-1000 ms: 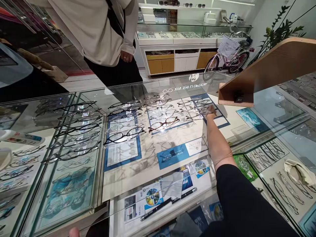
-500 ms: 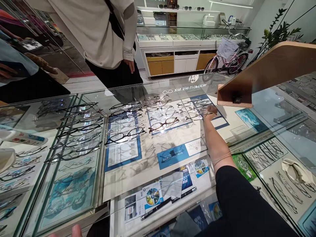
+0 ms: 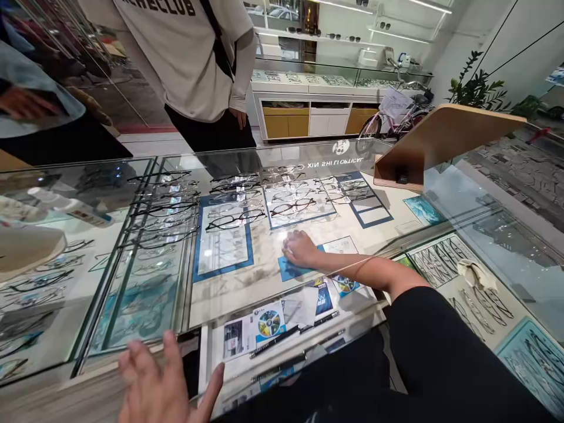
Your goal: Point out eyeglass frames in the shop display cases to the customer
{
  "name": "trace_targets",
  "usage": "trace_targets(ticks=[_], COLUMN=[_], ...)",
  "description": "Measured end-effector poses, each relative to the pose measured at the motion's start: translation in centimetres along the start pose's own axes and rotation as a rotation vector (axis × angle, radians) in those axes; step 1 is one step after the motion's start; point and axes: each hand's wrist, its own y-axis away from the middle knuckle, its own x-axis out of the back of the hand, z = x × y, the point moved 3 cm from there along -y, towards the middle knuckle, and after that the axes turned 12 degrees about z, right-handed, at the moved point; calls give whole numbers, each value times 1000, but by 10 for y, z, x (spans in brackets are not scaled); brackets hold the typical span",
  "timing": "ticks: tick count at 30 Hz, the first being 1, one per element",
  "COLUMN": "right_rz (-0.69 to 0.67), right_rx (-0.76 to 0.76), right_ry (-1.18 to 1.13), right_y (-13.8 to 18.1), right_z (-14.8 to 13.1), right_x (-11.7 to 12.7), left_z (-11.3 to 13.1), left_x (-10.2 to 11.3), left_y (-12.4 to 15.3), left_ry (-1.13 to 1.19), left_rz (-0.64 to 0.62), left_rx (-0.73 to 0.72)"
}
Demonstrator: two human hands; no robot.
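My left hand (image 3: pixel 163 382) is low at the front left, open, with its fingers spread above the counter edge. My right hand (image 3: pixel 300 249) is over the glass counter top, above a blue card (image 3: pixel 291 270). Its fingers are curled together, and whatever they may hold is hidden. Beyond it, glasses frames lie in columns on the glass. A black pair of glasses (image 3: pixel 235 219) and a brown pair of glasses (image 3: pixel 293 207) are the front ones of the middle columns. More eyeglasses (image 3: pixel 356 189) lie at the right, and a dark column of eyeglasses (image 3: pixel 165 208) at the left.
A wooden-backed stand mirror (image 3: pixel 445 141) is at the counter's right end. A spray bottle (image 3: pixel 73 207) and a pale tray (image 3: pixel 30 249) are at the left. Below is an open drawer (image 3: pixel 205 358) with pens and leaflets. A person (image 3: pixel 185 64) stands across the counter.
My right hand has moved left and nearer, from the right-hand glasses to above the blue card. My left hand has risen further into view. The camera view has shifted.
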Motion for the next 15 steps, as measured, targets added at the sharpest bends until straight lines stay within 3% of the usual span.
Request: trace_targets(ticks=[3, 6, 9, 12, 13, 14, 15], right_rz=[-205, -395, -677, -924, -940, -864, -667], right_rx=[126, 167, 180, 138, 157, 161, 107], right_ry=[-45, -113, -329, -768, -885, -949, -985], right_y=[43, 83, 112, 128, 129, 126, 119], right_z=[-38, -66, -87, -97, -95, -89, -77], right_x=[-13, -5, 29, 88, 110, 132, 154], left_z=[11, 17, 19, 19, 19, 19, 19], left_x=[6, 11, 15, 18, 18, 19, 19], left_y=[-4, -7, -8, -7, -6, -5, -4], left_ry=[14, 3, -1, 3, -1, -6, -10], left_rz=[-46, -88, -105, -97, -94, -91, -89], left_rx=[33, 35, 28, 32, 35, 36, 34])
